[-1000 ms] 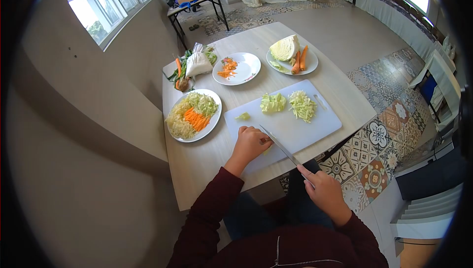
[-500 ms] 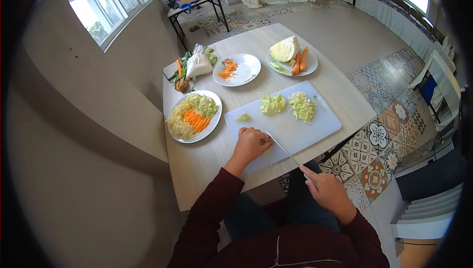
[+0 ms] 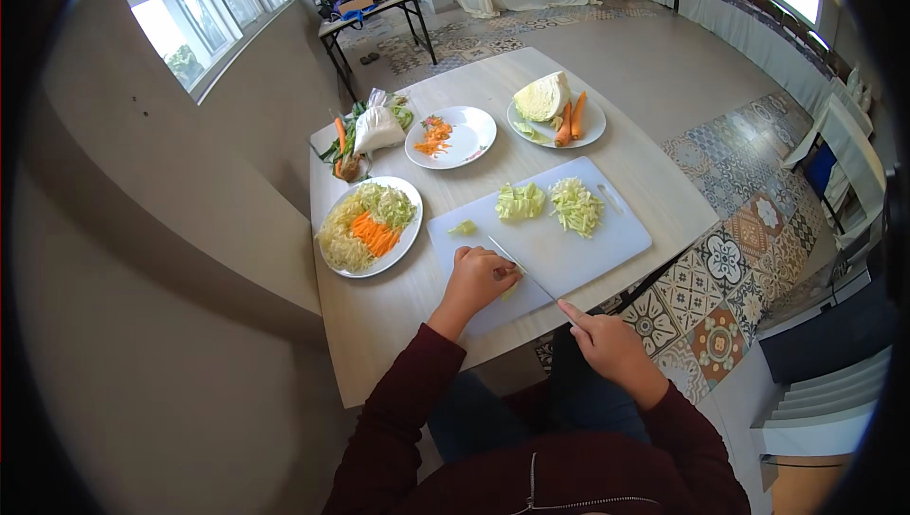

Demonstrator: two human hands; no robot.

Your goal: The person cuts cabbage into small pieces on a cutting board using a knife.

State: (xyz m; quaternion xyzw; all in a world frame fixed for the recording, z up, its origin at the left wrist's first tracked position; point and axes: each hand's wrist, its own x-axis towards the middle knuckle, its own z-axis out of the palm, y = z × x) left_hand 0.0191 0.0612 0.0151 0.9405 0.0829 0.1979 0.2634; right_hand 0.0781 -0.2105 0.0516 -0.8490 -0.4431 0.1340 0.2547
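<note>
Together, two hands and a kitchen knife (image 3: 517, 262) are busy with cabbage on the white cutting board (image 3: 607, 252).
The right hand (image 3: 609, 343) is shut around the knife's handle; the left hand (image 3: 479, 280) is curled over the board's near left corner, by a mostly hidden cabbage piece (image 3: 509, 293), and I cannot tell if it pinches it. The blade slants just beside its fingertips. A small cabbage bit (image 3: 463, 227) lies near the board's far left corner, with flat cabbage leaves (image 3: 520, 200) and cabbage shreds (image 3: 575, 208) toward its far edge. A plate of shredded vegetables (image 3: 411, 234) sits by the tabletop's (image 3: 678, 202) left edge; a cabbage wedge (image 3: 542, 96) and carrots (image 3: 571, 123) share a plate (image 3: 595, 126) near its far right corner.
</note>
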